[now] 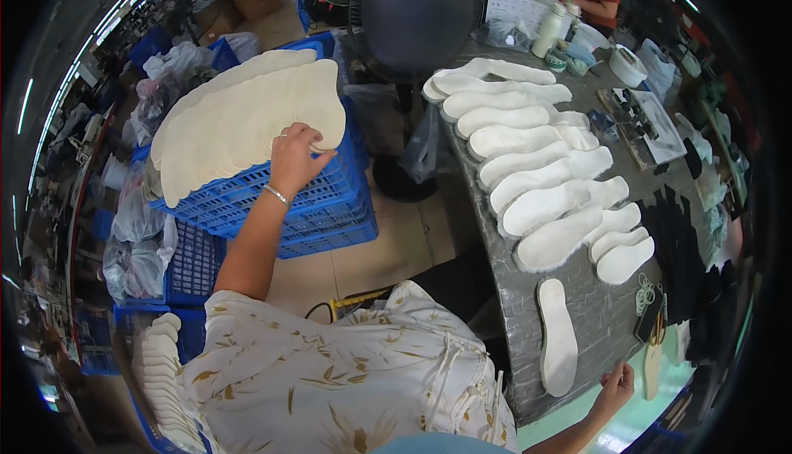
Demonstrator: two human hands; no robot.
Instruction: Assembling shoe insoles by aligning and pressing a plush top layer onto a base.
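Observation:
My left hand (297,163) is at the near edge of a wide stack of cream insoles (247,116), which lies across blue plastic crates. Its fingers and thumb are closed on the rounded end of an insole (328,142) at the stack's right side. Low over the table's front corner, my right hand (612,390) has its fingers curled in, and nothing shows between them. Nearest to it, a single white insole (558,338) lies flat on the dark table. Beyond that, a row of white fluffy insoles (528,169) overlaps one another toward the far end.
Blue crates (326,223) are piled at left. A black fan (417,17) stands ahead. The dark table (528,305) carries scissors (657,328), black cloth strips (672,239), a clipboard (652,128) and bottles (549,32). More insoles (161,371) fill a crate at lower left. Two people work at the back.

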